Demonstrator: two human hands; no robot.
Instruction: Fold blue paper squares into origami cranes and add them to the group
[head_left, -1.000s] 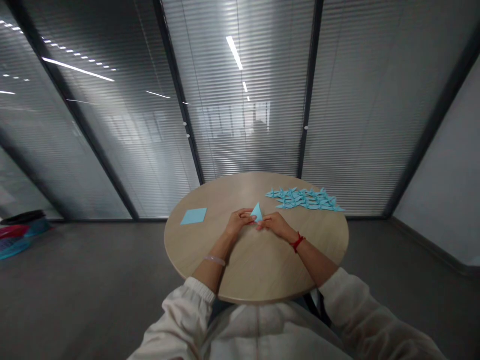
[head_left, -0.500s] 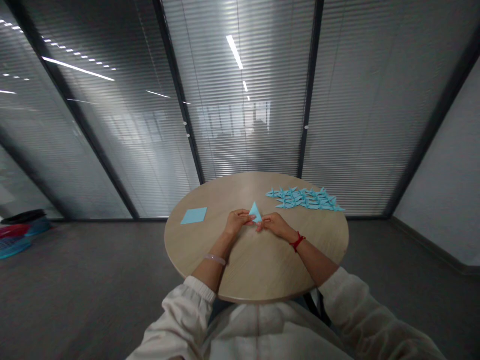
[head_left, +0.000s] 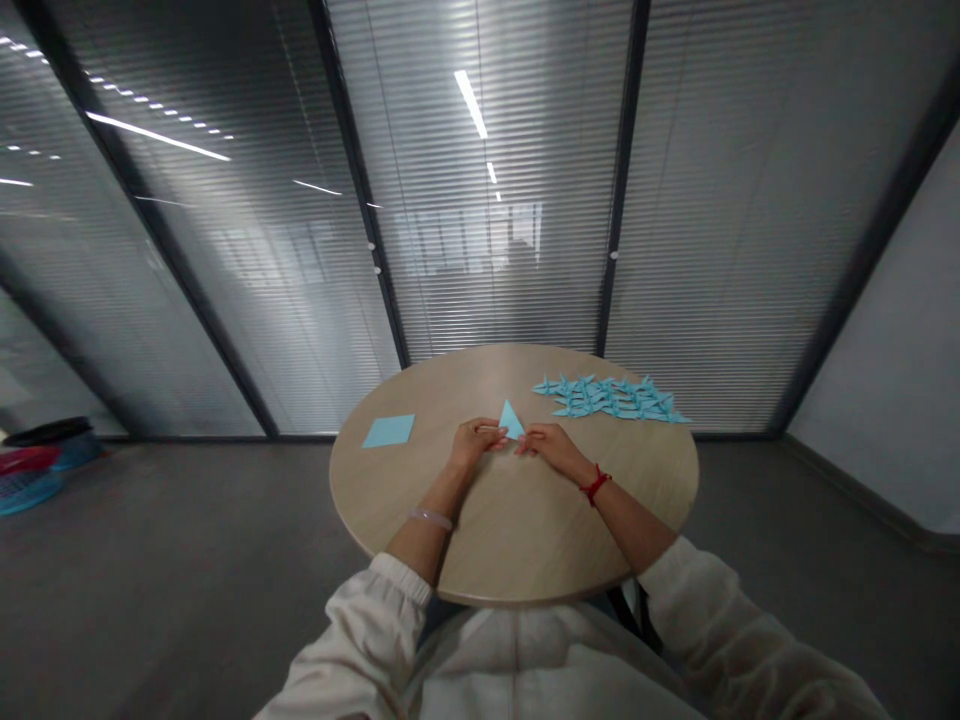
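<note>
On the near side of the left grip (head_left: 470,442) is a pale bangle (head_left: 430,519); of the right grip (head_left: 555,445), a red bracelet (head_left: 595,484). Both grips are narrow, holding a blue paper triangle (head_left: 510,420) between them, point away, above the bench (head_left: 510,540). Left of them lies a flat blue sheet (head_left: 388,431); beyond, rightward, folded blue paper figures (head_left: 611,398); farthest ahead, slatted blinds (head_left: 502,300).

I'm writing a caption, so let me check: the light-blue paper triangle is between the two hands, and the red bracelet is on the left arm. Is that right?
Not quite: the red bracelet is on the right arm; the left arm wears a pale band. The head view shows this. The light-blue paper triangle is between the left hand and right hand.
</note>
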